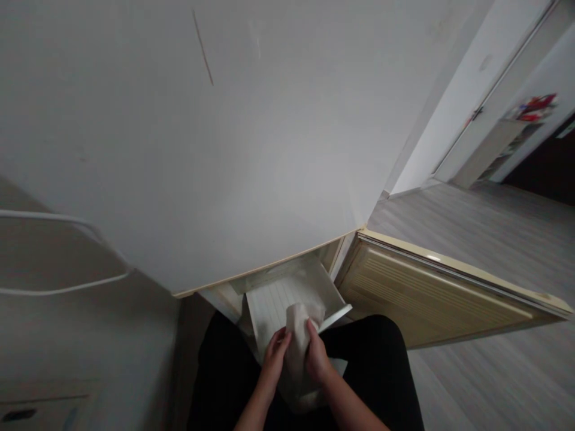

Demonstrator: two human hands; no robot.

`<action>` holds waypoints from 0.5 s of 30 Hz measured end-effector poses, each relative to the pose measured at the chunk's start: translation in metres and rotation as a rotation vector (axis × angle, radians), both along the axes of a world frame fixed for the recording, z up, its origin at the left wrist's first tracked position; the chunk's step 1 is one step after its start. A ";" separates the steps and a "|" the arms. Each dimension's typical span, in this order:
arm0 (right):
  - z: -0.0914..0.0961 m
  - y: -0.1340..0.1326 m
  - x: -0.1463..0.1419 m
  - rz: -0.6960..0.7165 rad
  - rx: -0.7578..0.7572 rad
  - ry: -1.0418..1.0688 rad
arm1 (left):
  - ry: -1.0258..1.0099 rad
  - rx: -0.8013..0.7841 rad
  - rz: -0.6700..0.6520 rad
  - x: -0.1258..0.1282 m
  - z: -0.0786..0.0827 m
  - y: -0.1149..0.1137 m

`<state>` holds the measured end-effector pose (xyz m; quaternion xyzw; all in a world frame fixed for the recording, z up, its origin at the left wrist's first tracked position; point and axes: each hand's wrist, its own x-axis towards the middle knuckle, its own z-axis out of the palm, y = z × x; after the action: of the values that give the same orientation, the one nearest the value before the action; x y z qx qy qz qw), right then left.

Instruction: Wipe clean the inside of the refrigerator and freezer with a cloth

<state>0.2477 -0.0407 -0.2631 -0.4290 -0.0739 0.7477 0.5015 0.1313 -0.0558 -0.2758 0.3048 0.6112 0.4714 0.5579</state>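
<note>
Between my knees, a pale, limp cloth [297, 344] hangs in both hands, its top edge held up and its lower part lying over my lap. My left hand [276, 352] pinches it on the left side, fingers closed. On the right, my right hand [317, 353] grips it with the thumb on top. Just beyond the hands a white drawer [281, 293] with a ribbed bottom is pulled out of the opening of a small white fridge or freezer. Its front wall is partly hidden by the cloth and hands.
The appliance's white top [251, 149] fills the upper middle. Its door [431, 293] stands swung out to the right, inner side showing. A white cable [58, 291] loops at the left. Grey wood-look floor [449, 215] and a low shelf [503, 140] lie to the right.
</note>
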 end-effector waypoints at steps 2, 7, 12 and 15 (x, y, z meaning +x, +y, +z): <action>-0.003 -0.006 -0.005 0.019 0.040 0.005 | 0.026 0.040 0.028 0.002 -0.001 0.004; -0.006 -0.014 -0.007 0.080 0.089 0.045 | -0.048 -0.018 0.152 0.006 -0.002 0.012; -0.001 -0.013 0.004 -0.020 0.128 -0.034 | 0.070 0.025 0.165 0.003 0.000 0.012; -0.004 -0.009 0.012 -0.083 0.185 -0.148 | 0.171 0.093 0.234 0.000 -0.004 0.011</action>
<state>0.2597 -0.0502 -0.2669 -0.4377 -0.1615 0.6826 0.5625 0.1317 -0.0445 -0.2797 0.2960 0.6653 0.5333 0.4305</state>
